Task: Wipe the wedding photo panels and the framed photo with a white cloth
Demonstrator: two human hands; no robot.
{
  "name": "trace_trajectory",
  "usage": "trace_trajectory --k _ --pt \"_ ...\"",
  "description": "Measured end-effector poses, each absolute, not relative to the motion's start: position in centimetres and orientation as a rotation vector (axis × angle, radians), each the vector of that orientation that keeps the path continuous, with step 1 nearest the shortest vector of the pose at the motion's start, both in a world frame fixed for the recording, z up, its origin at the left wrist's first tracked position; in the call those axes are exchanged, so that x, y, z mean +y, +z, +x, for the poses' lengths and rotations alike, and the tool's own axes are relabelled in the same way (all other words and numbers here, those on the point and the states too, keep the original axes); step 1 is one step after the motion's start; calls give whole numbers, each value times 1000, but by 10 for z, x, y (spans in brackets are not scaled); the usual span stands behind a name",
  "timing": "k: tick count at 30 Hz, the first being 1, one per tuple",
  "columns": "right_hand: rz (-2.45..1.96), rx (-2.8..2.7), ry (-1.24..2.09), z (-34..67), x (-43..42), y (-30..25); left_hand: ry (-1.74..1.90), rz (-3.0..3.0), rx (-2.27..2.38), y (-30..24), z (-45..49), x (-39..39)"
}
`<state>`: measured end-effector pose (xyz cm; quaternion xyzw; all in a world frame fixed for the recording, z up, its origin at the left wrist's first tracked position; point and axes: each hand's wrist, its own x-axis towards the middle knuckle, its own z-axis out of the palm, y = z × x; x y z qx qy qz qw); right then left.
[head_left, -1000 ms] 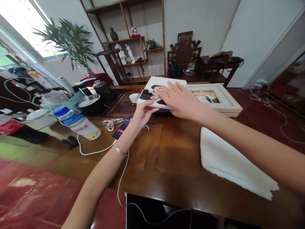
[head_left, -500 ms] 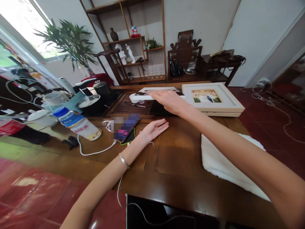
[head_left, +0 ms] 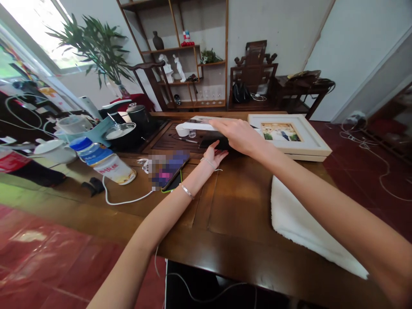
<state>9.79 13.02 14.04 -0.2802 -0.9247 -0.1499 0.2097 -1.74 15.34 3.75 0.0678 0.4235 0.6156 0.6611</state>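
Observation:
My right hand (head_left: 240,134) is closed on the near edge of a flat, white-edged frame (head_left: 198,125), palm down. That frame is raised above the table at the far middle; its upper face is mostly hidden by my hand. Just beneath it, my left hand (head_left: 215,157) reaches in with palm up and fingers apart, holding nothing. A flat black thing (head_left: 207,144) lies by its fingertips, partly covered. To the right rests a thick white picture frame (head_left: 309,135) holding a photo of people.
A white cloth (head_left: 299,223) lies at the table's right. On the left are a phone (head_left: 175,171) with a white cable, a blue-capped bottle (head_left: 104,162), a dark drink bottle (head_left: 30,171) and pots (head_left: 120,133). A small white cup (head_left: 182,130) stands on the slatted tray (head_left: 161,139).
My left hand has moved forward and right, from the bare tabletop to below the raised frame. My right hand still grips the frame, which now shows more of its white edge.

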Motion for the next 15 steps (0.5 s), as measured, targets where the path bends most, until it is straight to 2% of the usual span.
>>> trace_trajectory --k 7,15 --pt "-734 -2542 -465 103 130 148 1371 213 916 39 -36 124" --pt "-731 -2608 -382 101 131 142 1418 292 957 47 -52 29"
